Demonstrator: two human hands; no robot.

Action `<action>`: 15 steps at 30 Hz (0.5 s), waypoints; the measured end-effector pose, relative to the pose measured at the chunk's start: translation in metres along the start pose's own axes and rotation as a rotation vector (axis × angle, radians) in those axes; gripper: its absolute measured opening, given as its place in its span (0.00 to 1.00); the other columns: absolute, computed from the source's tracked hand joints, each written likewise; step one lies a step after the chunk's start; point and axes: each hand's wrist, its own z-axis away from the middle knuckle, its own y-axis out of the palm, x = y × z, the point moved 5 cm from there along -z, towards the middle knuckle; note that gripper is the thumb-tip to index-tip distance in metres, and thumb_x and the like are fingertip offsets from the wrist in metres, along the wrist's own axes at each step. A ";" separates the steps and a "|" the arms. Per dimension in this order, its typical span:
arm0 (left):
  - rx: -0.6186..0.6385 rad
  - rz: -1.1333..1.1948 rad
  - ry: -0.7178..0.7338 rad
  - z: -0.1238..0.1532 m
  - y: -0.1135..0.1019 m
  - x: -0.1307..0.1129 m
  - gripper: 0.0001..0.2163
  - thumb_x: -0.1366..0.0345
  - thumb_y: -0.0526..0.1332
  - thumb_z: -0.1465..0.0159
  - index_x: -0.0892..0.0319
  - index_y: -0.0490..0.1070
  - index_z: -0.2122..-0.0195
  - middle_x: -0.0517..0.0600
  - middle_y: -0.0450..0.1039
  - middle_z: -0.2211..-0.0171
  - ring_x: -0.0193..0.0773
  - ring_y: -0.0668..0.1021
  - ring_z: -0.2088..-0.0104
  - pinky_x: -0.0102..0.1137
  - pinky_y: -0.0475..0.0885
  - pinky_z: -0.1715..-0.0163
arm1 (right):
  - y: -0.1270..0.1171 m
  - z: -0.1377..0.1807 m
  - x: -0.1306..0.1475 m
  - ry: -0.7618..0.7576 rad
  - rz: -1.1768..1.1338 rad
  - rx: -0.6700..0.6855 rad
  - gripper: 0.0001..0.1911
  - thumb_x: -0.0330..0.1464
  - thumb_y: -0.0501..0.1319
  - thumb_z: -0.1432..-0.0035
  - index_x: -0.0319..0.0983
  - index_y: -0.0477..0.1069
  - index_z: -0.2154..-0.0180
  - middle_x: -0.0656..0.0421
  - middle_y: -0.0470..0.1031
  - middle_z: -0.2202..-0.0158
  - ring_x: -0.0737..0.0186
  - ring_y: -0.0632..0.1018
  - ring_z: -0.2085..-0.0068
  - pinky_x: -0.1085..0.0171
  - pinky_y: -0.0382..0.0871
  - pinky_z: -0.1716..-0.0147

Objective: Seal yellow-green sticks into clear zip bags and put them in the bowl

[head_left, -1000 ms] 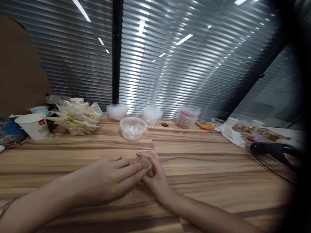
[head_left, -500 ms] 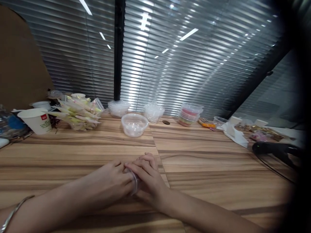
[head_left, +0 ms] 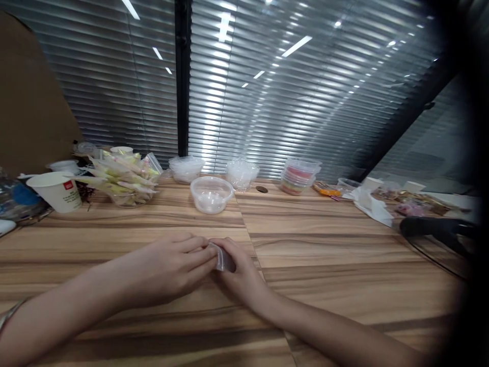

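Low over the table, a small clear plastic bag (head_left: 222,259) is held between my two hands. My left hand (head_left: 178,265) is closed, its fingertips pressed on the bag's left edge. On the other side my right hand (head_left: 242,278) curls round the bag with thumb and fingers closed on it. Part of the bag is covered by my fingers, and I cannot make out its contents. Beyond the hands stands a round clear plastic tub (head_left: 212,196) with its lid off.
Back left, a clear bowl holds several pale pointed piping bags (head_left: 124,176) beside a paper cup (head_left: 55,191). Stacked tubs (head_left: 186,168), more clear plastic ware (head_left: 242,173) and tubs with coloured contents (head_left: 298,176) line the back. A black device with a cable (head_left: 431,229) lies right, near tissue (head_left: 370,204).
My hands have drawn slightly apart; the left has shifted a little up. The right hand no longer overlaps the left, and more of the clear bag shows between them.
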 end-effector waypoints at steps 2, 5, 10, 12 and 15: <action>-0.062 -0.003 0.012 -0.001 -0.009 0.005 0.13 0.73 0.53 0.36 0.59 0.67 0.51 0.52 0.73 0.54 0.38 0.72 0.52 0.34 0.62 0.47 | -0.001 -0.002 -0.004 0.041 -0.058 -0.020 0.17 0.26 0.60 0.47 0.43 0.68 0.54 0.58 0.73 0.57 0.60 0.73 0.56 0.60 0.65 0.54; -0.022 0.021 0.005 -0.003 -0.008 0.008 0.14 0.71 0.50 0.34 0.58 0.66 0.49 0.52 0.72 0.52 0.37 0.71 0.50 0.34 0.61 0.45 | -0.002 -0.004 -0.006 0.067 -0.098 -0.025 0.16 0.27 0.59 0.47 0.43 0.69 0.55 0.59 0.74 0.57 0.60 0.74 0.57 0.60 0.66 0.54; 0.083 0.065 0.003 -0.004 0.011 0.004 0.14 0.73 0.48 0.34 0.61 0.66 0.51 0.53 0.71 0.52 0.37 0.71 0.50 0.35 0.58 0.44 | -0.003 -0.004 -0.007 0.063 -0.091 -0.030 0.18 0.24 0.59 0.49 0.43 0.69 0.56 0.59 0.74 0.57 0.59 0.74 0.55 0.59 0.65 0.53; 0.098 0.069 -0.005 -0.004 0.017 0.002 0.13 0.73 0.48 0.33 0.61 0.67 0.52 0.53 0.71 0.52 0.38 0.70 0.49 0.35 0.57 0.43 | -0.003 -0.004 -0.010 0.068 -0.103 -0.026 0.19 0.24 0.60 0.50 0.43 0.69 0.55 0.59 0.74 0.56 0.59 0.74 0.54 0.59 0.64 0.52; 0.118 0.091 -0.004 -0.007 0.016 0.005 0.14 0.73 0.47 0.33 0.61 0.65 0.49 0.54 0.68 0.48 0.38 0.68 0.46 0.35 0.58 0.43 | -0.004 -0.004 -0.012 0.088 -0.135 -0.017 0.18 0.25 0.60 0.50 0.42 0.69 0.55 0.58 0.74 0.55 0.58 0.73 0.54 0.58 0.64 0.51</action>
